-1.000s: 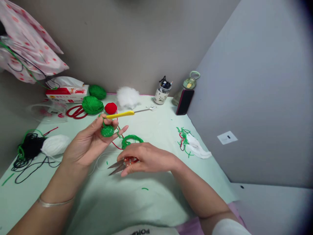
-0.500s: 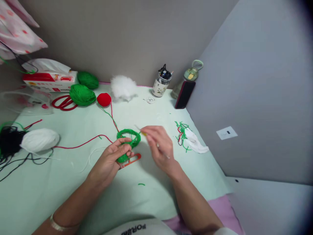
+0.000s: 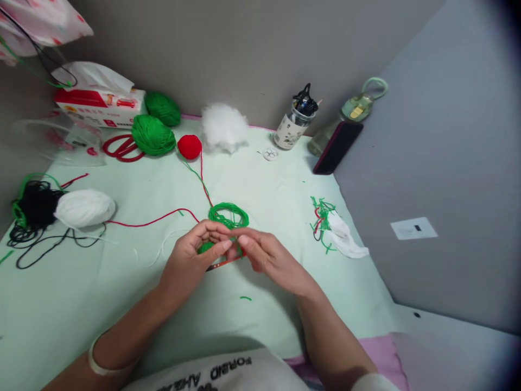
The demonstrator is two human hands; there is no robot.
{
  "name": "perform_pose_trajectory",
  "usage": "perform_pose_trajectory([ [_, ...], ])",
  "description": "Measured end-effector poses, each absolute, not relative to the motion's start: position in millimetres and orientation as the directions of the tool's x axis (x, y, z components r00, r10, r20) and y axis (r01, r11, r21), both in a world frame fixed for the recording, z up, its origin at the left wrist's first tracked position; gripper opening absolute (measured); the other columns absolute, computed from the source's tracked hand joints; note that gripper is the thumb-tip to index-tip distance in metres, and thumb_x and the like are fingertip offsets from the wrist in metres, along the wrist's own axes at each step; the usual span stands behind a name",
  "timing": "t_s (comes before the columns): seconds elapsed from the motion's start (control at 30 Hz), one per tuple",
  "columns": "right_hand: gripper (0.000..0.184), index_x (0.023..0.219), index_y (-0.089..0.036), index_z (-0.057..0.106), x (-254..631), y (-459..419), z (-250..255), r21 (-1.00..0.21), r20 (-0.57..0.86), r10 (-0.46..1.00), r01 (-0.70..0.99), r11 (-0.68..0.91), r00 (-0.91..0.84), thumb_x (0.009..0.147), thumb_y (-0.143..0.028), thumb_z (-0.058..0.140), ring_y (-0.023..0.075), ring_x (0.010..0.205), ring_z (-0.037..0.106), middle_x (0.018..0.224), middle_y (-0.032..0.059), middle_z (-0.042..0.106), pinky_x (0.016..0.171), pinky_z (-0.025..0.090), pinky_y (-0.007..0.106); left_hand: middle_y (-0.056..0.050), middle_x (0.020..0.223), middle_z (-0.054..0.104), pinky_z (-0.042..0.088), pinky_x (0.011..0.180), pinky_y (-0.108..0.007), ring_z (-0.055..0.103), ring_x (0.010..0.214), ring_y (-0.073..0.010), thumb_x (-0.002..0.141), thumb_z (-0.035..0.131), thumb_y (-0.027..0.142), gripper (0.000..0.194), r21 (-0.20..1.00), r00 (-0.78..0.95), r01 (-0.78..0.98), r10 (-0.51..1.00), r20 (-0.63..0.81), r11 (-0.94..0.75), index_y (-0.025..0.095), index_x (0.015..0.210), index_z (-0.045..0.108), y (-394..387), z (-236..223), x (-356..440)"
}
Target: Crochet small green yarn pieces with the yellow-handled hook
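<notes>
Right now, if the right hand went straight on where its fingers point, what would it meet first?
Most likely the left hand; the right hand points toward it, and they look close together, though depth leaves contact unclear.

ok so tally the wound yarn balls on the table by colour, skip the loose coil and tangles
Green yarn balls: 2
Red yarn ball: 1
White yarn ball: 1
Total: 4
</notes>
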State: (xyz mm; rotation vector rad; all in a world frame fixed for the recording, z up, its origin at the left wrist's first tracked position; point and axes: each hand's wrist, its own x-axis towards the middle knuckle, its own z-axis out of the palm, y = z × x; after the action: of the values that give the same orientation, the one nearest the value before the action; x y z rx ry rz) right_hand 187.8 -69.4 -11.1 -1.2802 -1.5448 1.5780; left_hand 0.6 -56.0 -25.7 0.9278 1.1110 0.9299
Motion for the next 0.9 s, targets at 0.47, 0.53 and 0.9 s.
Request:
perform_pose_trajectory([
  [0.47,0.032,0.077,-0.017,0.07,188,-64,-19,-0.817,-0.371,0.825,-0.274,-0.508,-0.426,0.086,-0.048,0.076,0.0058,0.043,0.016,0.043,-0.0133,0.027,0.046,0.016,0.025,0.004,0.055,0.052,0.035,0.053,-0.025,0.045,0.053,-0.0129,0.08,0.068,0.021,0.016,0.963,0.32,0.0,0.913,-0.255,0.269,0.021,0.065,0.063,-52,-29,-3],
  [0.53,0.031,0.078,-0.017,0.069,192,-63,-17,-0.806,-0.36,0.83,-0.306,-0.506,-0.426,0.087,-0.046,0.075,0.0051,0.043,0.015,0.043,-0.0136,0.027,0.045,0.016,0.023,0.005,0.056,0.053,0.031,0.048,-0.023,0.041,0.047,-0.0098,0.084,0.07,0.027,0.014,0.901,0.389,-0.074,0.844,-0.369,0.428,0.02,0.072,0.066,-51,-32,-2],
  [0.9,0.024,0.077,-0.017,0.07,202,-56,-16,-0.742,-0.374,0.881,-0.476,-0.472,-0.29,0.085,-0.038,0.08,0.0055,0.044,0.011,0.042,-0.0133,0.027,0.041,0.016,0.019,-0.007,0.11,0.076,0.06,0.088,-0.028,0.074,0.091,-0.0164,0.092,0.074,0.028,0.025,0.578,0.574,-0.478,0.733,-0.365,0.662,0.019,0.115,0.079,-49,-45,-3],
])
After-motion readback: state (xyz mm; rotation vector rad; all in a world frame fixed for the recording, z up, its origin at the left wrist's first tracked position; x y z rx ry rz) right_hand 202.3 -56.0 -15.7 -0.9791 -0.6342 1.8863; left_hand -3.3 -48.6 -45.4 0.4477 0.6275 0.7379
